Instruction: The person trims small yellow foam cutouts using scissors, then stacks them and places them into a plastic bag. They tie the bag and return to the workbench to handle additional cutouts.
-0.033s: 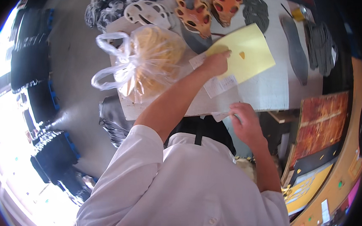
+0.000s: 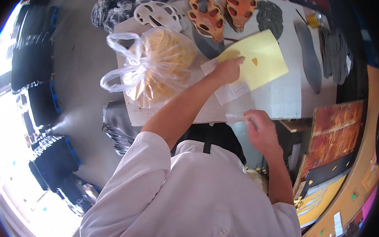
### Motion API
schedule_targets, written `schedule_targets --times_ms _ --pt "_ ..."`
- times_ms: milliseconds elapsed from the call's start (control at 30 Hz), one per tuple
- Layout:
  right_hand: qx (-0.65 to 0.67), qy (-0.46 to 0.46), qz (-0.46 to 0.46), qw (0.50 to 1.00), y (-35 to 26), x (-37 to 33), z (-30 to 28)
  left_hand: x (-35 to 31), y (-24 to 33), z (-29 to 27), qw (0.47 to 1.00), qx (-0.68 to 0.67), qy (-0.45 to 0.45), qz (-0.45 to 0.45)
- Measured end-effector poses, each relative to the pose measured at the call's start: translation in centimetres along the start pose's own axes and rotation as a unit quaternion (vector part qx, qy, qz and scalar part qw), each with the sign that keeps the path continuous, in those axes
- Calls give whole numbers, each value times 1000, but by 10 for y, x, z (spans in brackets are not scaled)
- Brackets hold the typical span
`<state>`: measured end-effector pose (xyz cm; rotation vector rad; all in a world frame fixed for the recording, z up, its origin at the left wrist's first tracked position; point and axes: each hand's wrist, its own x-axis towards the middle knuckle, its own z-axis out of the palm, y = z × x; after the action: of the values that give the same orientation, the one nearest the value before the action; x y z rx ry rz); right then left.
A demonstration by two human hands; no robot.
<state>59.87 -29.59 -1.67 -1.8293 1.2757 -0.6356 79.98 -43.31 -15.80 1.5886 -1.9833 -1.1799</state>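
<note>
My left hand reaches across the table to the left part of a yellow sheet, its fingers closed at the sheet. A small dark-yellow cut piece shows on the sheet. Partly under that hand and sheet lie white printed slips. My right hand is at the table's front edge, thumb and fingers pinching a small white slip, which is blurred. Left of my left forearm sits a knotted clear plastic bag filled with yellow-orange pieces.
Along the table's back are a white perforated form and orange perforated forms. A long grey sole-shaped piece and dark bundles lie right. A rusty-red board stands beyond the right edge. Bagged dark bundles sit back left.
The whole view has shifted slightly. My right hand has turned a little, and the white slip in it has come up at the table edge. My left hand stays at the yellow sheet.
</note>
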Motion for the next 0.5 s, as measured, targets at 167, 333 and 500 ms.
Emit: schedule_targets --times_ms 167,333,500 --pt "-86 19 -34 996 -36 75 -44 -87 13 -18 968 -239 75 -21" --pt "-253 -119 -248 928 -88 191 -30 -220 -14 -29 961 -244 74 -112" --pt "-375 -208 -471 771 -133 292 33 -350 -77 -25 874 -357 129 -302"
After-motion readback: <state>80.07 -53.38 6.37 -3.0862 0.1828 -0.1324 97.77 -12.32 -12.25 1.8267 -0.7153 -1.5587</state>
